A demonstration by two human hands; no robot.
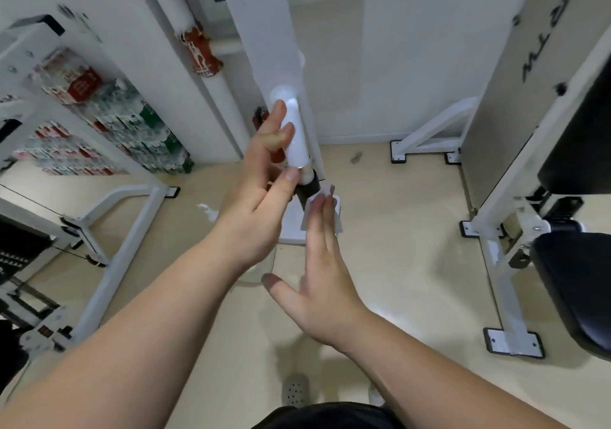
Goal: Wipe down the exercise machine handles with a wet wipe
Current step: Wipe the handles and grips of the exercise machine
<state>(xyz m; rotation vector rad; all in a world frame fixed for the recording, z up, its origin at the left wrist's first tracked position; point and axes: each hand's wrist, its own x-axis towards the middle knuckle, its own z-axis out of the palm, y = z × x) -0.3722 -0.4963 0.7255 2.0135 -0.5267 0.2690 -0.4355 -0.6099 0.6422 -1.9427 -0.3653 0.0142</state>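
Observation:
The machine handle is a white tube [295, 137] ending in a short black grip [305, 192], in front of a white upright post. My left hand [258, 203] wraps loosely around the white tube, thumb at the joint with the black grip and fingers reaching up behind the tube. My right hand [325, 283] is flat with its fingers together and its thumb spread. Its fingertips press a thin white wet wipe [327, 191] against the right side of the black grip. Most of the wipe is hidden behind the fingers.
A white machine frame [125, 230] with floor feet stands on the left. A black padded seat [575, 289] on another white frame is on the right. Packs of bottles [109, 124] are stacked at the left wall. My shoe [295, 389] rests on the beige floor.

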